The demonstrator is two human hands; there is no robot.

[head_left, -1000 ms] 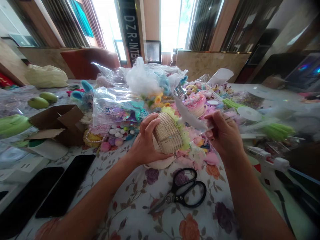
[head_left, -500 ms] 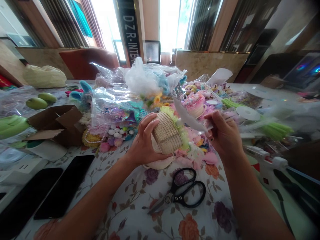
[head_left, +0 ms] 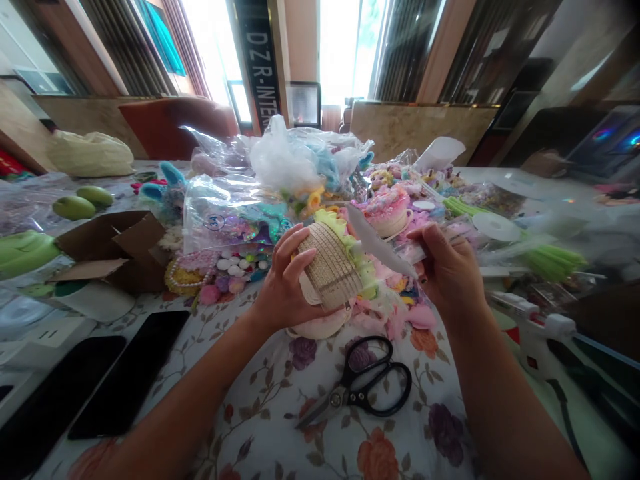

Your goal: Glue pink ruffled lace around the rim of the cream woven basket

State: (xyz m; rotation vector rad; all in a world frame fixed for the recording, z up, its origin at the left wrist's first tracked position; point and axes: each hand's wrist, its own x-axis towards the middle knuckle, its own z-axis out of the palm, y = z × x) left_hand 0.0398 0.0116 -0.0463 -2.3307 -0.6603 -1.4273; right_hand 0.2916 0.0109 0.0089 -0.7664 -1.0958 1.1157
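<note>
My left hand (head_left: 283,287) is wrapped round a woven straw pouch (head_left: 330,263), thumb below and fingers on top. A pale green ruffle (head_left: 367,270) runs along the pouch's right edge, and a zipper pull hangs at its lower end. To the right, my right hand (head_left: 445,267) pinches a curved whitish strip (head_left: 377,243), whose free end points up toward the ruffle. Black-handled scissors (head_left: 357,387) lie on the flowered cloth (head_left: 260,427) below the pouch. Under the left hand shows a second cream, rounded piece (head_left: 323,327).
Behind the hands is a heap of plastic bags (head_left: 290,160) and pink trims. At left are an open cardboard box (head_left: 130,247), a white roll (head_left: 95,297) and two dark phones (head_left: 133,373). A white glue gun (head_left: 540,327) stands at right.
The straw pouch has tilted and shifted slightly left in my left hand. The whitish strip's free end has turned a little, while my right hand has barely moved.
</note>
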